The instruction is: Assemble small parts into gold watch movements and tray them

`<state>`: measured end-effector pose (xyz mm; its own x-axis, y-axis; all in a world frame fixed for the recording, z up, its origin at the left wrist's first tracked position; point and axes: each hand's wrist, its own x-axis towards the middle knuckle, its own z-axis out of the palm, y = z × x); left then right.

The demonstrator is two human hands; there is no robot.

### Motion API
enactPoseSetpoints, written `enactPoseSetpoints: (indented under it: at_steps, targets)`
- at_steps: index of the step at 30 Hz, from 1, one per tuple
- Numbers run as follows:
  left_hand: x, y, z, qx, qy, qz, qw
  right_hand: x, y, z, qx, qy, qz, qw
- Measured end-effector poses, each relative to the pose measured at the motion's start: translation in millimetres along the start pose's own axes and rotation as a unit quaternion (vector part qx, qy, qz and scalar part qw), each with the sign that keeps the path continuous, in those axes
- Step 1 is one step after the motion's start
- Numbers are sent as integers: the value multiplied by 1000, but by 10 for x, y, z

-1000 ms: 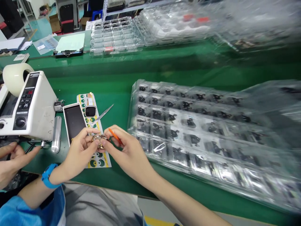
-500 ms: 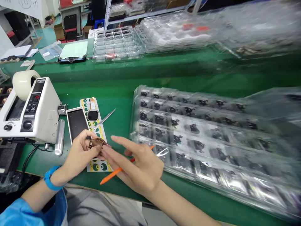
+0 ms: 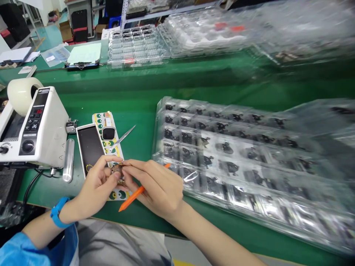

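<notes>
In the head view, my left hand [image 3: 95, 184] is closed around a small round gold-coloured watch case [image 3: 117, 169], partly hidden by the fingers. My right hand [image 3: 159, 186] keeps an orange pen-like stick [image 3: 131, 199] tucked under its fingers. Its thumb and fingertips meet at the right edge of the case; what they pinch there is too small to make out. Below both hands lies a sheet of green-and-yellow stickers [image 3: 115, 195]. A square dark-faced watch [image 3: 108, 133] and pointed tweezers [image 3: 123, 137] rest on its upper part. Left of the sheet sits a white-rimmed black tray [image 3: 90, 146].
A white tape dispenser [image 3: 50, 129] stands at the left, with a clear cylindrical bar [image 3: 68, 160] beside it. Clear plastic trays [image 3: 227, 147] of small black parts cover the right side. On the back ledge are a clipboard [image 3: 84, 54] and more clear trays [image 3: 135, 46].
My right hand has moved slightly left and down onto the case, and its raised index finger has come down to the case's edge. The left hand still holds the case.
</notes>
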<state>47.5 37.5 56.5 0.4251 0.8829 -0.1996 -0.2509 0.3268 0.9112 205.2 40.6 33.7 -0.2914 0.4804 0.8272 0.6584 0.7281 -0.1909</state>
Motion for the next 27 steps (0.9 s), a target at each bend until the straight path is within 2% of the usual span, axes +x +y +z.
enactPoseSetpoints:
  at_steps: [13,21,27]
  targets:
    - [-27,-20,30,-4,8,19,1000,-15,-29,9,14,0,13,1000]
    - [-36,-74,-10,14,18,14,1000,11,5,-34,-18,-25,-31,999]
    - [-49,-97,-21,47,6,47,998,-11,-57,1,-11,-6,7,1000]
